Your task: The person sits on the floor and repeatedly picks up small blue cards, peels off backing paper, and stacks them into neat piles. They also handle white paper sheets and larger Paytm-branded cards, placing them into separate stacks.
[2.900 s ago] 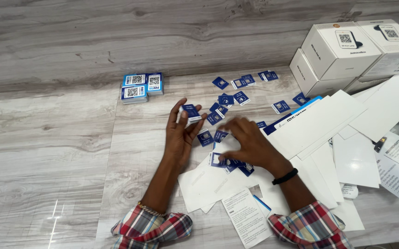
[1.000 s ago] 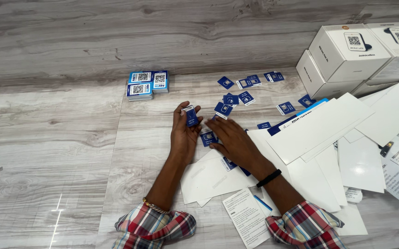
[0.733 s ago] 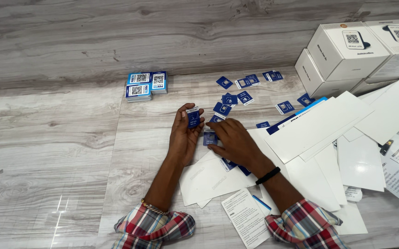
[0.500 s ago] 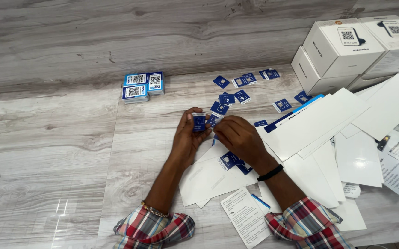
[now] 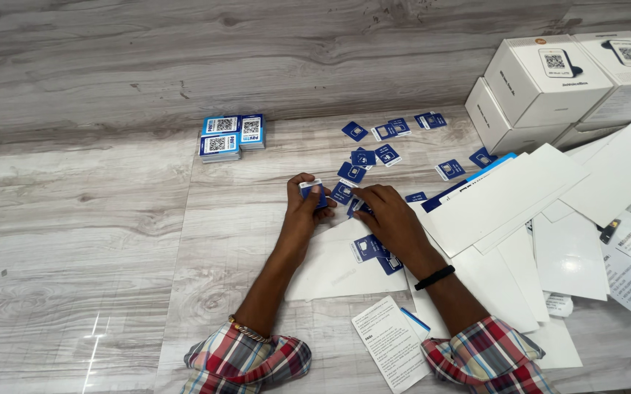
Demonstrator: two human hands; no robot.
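My left hand grips a small stack of blue cards between thumb and fingers, just above the wooden floor. My right hand rests beside it with its fingertips on a loose blue card. Several more blue cards lie scattered beyond both hands. Two others sit on a white envelope under my right wrist.
Two stacks of code-printed cards lie at the far left. White boxes are piled at the upper right. White envelopes and sheets spread over the right side, with a printed leaflet near my right sleeve.
Both hands have drawn together. My left hand closed more tightly on its card stack and shifted right. My right hand slid forward off the envelope, uncovering the cards under it.
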